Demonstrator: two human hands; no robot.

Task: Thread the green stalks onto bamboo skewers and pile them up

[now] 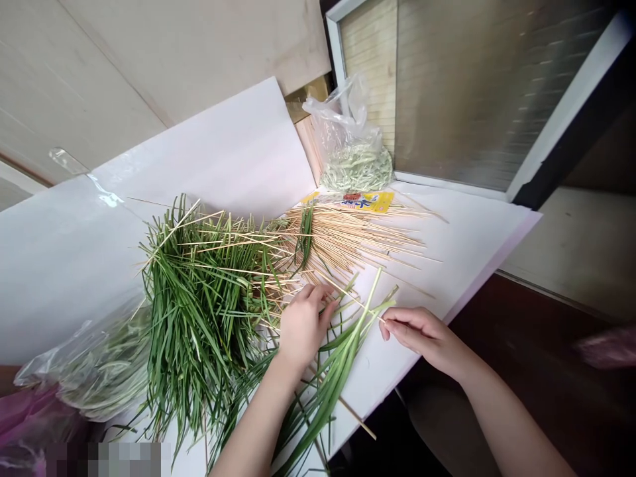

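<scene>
My right hand (415, 334) pinches the end of a thin bamboo skewer (354, 299) between thumb and fingertips. A few garlic chives (348, 348) cross that skewer near my right fingers, their pale ends up and their green leaves trailing toward me. My left hand (304, 321) is closed beside the skewer's other half, fingers curled and thumb bent in; what it grips, if anything, is hidden. To its left lies a large heap of chives on skewers (203, 311). Beyond both hands a fan of bare bamboo skewers (348, 232) is spread over the white table (477, 245).
A clear plastic bag of pale green shreds (355, 162) stands at the back by a glass-paned frame (447, 99). In front of it lies a yellow wrapper (375, 201). Another plastic bag of greens (106, 377) is at the left. A loose skewer (356, 417) lies near the table's front edge.
</scene>
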